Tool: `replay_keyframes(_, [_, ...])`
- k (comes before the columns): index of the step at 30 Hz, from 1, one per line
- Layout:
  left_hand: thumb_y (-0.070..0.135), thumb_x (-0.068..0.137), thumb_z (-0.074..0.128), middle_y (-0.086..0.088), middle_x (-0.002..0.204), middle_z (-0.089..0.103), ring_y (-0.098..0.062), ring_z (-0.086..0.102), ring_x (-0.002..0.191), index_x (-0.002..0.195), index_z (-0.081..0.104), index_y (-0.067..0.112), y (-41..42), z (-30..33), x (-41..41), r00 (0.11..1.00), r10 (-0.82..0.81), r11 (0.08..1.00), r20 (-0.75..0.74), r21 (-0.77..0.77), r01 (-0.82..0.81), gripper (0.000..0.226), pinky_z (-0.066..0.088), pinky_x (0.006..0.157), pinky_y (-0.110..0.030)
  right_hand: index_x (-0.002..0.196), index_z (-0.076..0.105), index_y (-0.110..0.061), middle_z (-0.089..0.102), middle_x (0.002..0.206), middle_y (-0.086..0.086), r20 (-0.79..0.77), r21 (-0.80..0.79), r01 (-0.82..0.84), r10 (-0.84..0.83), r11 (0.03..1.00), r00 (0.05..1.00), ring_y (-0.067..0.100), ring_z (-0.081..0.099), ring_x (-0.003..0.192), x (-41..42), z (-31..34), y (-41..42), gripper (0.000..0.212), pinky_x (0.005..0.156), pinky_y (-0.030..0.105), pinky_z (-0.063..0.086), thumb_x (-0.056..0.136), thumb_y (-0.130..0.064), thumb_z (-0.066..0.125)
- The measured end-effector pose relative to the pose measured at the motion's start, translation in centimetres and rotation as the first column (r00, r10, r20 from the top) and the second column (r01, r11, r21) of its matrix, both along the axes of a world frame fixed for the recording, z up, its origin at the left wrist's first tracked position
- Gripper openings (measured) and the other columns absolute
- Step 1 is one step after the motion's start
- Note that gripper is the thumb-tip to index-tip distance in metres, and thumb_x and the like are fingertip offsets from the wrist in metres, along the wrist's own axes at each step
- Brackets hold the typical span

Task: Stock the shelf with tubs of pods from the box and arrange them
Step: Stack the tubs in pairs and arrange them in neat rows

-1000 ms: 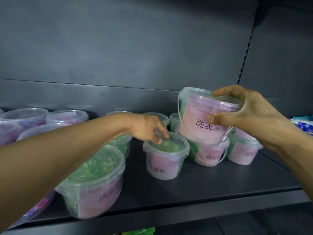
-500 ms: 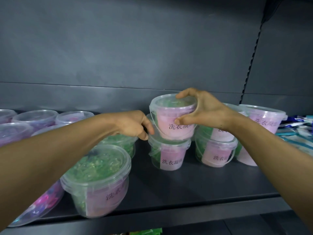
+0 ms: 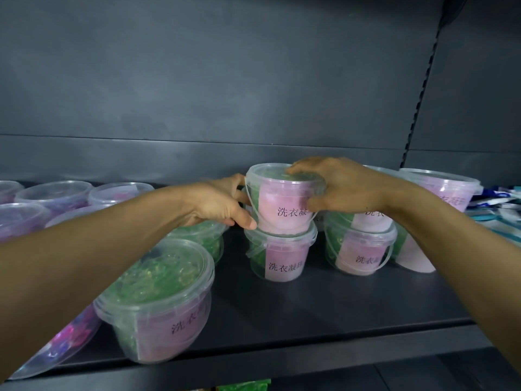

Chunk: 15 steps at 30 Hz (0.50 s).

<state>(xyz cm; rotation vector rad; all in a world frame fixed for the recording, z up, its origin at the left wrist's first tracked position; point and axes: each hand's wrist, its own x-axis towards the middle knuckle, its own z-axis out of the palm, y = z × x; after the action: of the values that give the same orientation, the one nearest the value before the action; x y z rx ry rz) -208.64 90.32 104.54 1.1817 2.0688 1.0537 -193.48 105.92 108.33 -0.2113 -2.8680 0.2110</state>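
A clear tub of green pods with a pink label (image 3: 282, 204) sits stacked on a second such tub (image 3: 279, 255) in the middle of the dark shelf (image 3: 352, 303). My right hand (image 3: 341, 184) grips the top tub from above and the right, fingers over its lid. My left hand (image 3: 222, 204) holds the same tub's left side, thumb at its lower edge. More tubs stand to the right (image 3: 361, 249) and a large one sits near the front left (image 3: 158, 300).
Several tubs with purple pods (image 3: 53, 193) fill the shelf's left side. A tall pink-labelled tub (image 3: 442, 187) stands at the right, beside blue-and-white packets (image 3: 499, 204). The shelf's back panel and a slotted upright (image 3: 420, 100) rise behind.
My right hand has set the carried tub down on the middle tub. My left hand has moved from the lower tub's lid to the upper tub's left side.
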Motion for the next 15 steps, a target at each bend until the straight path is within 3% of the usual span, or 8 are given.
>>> replay_keyframes(4, [0.002, 0.059, 0.075, -0.002, 0.122, 0.064, -0.019, 0.060, 0.114, 0.129, 0.048, 0.024, 0.3, -0.3, 0.3, 0.999, -0.016, 1.000, -0.045, -0.009, 0.016, 0.078, 0.044, 0.105, -0.044, 0.136, 0.049, -0.020, 0.048, 0.141, -0.006, -0.001, 0.072, -0.036, 0.036, 0.997, 0.999, 0.014, 0.044, 0.128, 0.1, 0.4, 0.0, 0.055, 0.107, 0.030, 0.035, 0.083, -0.013, 0.062])
replay_keyframes(9, [-0.007, 0.075, 0.070, -0.005, 0.119, 0.066, -0.021, 0.060, 0.114, 0.125, 0.053, 0.016, 0.7, -0.8, 0.5, 0.999, 0.010, 0.998, -0.036, 0.056, -0.008, 0.058, 0.043, 0.105, -0.044, 0.133, 0.053, -0.023, 0.051, 0.137, -0.005, -0.011, 0.094, -0.068, 0.069, 0.993, 0.998, 0.015, 0.048, 0.123, 0.8, 0.6, 0.1, 0.051, 0.105, 0.036, 0.038, 0.084, -0.015, 0.064])
replay_keyframes(12, [-0.009, 0.074, 0.071, -0.003, 0.117, 0.067, -0.019, 0.061, 0.113, 0.123, 0.054, 0.016, 1.1, -1.0, 0.8, 0.999, 0.012, 0.998, -0.047, 0.059, -0.009, 0.058, 0.047, 0.100, -0.033, 0.132, 0.054, -0.022, 0.050, 0.138, -0.004, -0.041, 0.142, -0.066, 0.073, 0.988, 0.997, 0.015, 0.046, 0.125, 1.1, 0.5, 0.2, 0.049, 0.106, 0.031, 0.036, 0.084, -0.015, 0.064])
replay_keyframes(15, [-0.007, 0.068, 0.076, -0.001, 0.115, 0.066, -0.016, 0.061, 0.110, 0.123, 0.052, 0.017, 1.4, -1.5, 0.9, 0.986, 0.031, 0.999, -0.162, 0.025, -0.027, 0.064, 0.047, 0.091, -0.025, 0.132, 0.053, -0.023, 0.049, 0.140, -0.006, -0.052, 0.150, -0.069, 0.077, 0.986, 0.996, 0.014, 0.045, 0.127, 1.1, 0.4, 0.7, 0.050, 0.107, 0.030, 0.036, 0.084, -0.014, 0.065])
